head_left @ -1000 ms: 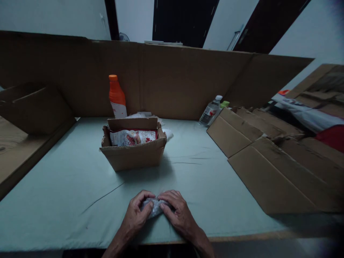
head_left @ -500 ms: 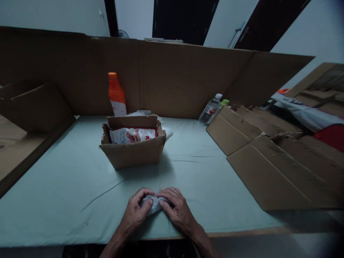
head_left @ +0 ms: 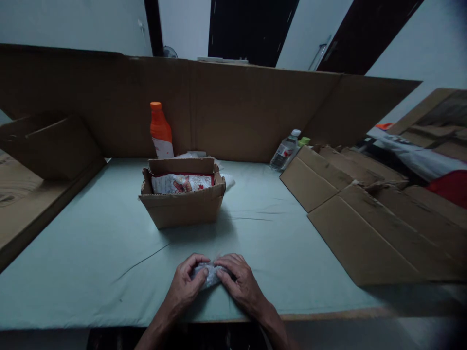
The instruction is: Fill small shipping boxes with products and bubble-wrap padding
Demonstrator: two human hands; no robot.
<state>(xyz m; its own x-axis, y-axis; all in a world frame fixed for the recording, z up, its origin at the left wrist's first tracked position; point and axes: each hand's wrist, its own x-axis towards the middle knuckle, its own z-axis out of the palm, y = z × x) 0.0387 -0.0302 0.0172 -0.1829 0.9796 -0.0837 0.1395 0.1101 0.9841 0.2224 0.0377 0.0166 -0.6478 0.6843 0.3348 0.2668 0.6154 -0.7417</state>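
Observation:
Near the table's front edge both my hands press on a small crinkled clear-plastic bundle [head_left: 208,275]. My left hand [head_left: 187,286] curls its fingers over the bundle's left side. My right hand [head_left: 239,283] covers its right side with fingers bent onto it. What is inside the wrap is hidden. Behind them, mid-table, stands a small open cardboard box [head_left: 183,200] holding white and red printed packets [head_left: 181,183].
A pale green cloth [head_left: 91,253] covers the table. An orange bottle [head_left: 160,130] stands at the back by a tall cardboard wall [head_left: 237,107]. A clear water bottle [head_left: 285,148] leans at the back right. Flattened cardboard sheets [head_left: 368,214] lie on the right, another carton [head_left: 47,146] at the left.
My hands stay on the bundle with only small finger shifts. The view has tilted slightly; nothing on the table has moved.

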